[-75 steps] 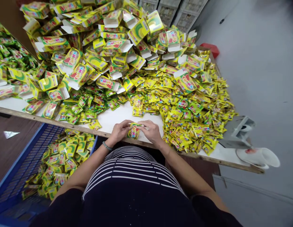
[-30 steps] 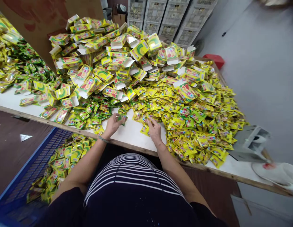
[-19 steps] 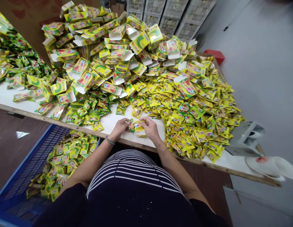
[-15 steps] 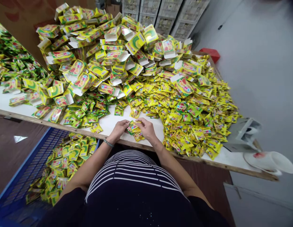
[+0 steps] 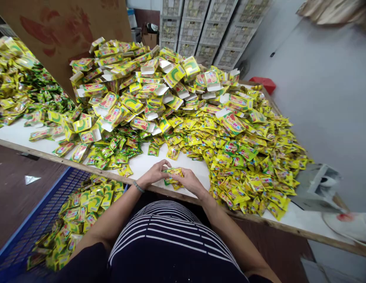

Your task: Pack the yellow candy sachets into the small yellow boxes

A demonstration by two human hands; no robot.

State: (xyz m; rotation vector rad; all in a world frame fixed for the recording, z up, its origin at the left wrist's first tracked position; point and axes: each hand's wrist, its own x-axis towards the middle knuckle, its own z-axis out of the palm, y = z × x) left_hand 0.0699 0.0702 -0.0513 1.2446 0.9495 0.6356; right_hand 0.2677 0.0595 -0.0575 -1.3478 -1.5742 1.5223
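Near the table's front edge, both my hands hold a small bunch of yellow and green candy packets (image 5: 174, 171). My left hand (image 5: 156, 173), with a beaded bracelet at the wrist, closes its fingers on the left end of the bunch. The right end is pinched by my right hand (image 5: 192, 182). The exact number of packets is hidden by the fingers. Just beyond lie a loose yellow packet (image 5: 172, 152) and a green one (image 5: 153, 150). A large heap of yellow packets (image 5: 239, 173) spreads to the right of my right hand.
Open-ended yellow boxes (image 5: 141, 90) are piled behind, with green packets (image 5: 118, 147) at their foot. A blue crate (image 5: 50, 196) with filled boxes stands lower left. At the right are a grey dispenser (image 5: 315, 188) and a cardboard panel (image 5: 67, 31) rises back left.
My head view has shifted, so the table sits lower in the picture. The packets between my hands now lie flatter together, and my fingers have moved round their ends.
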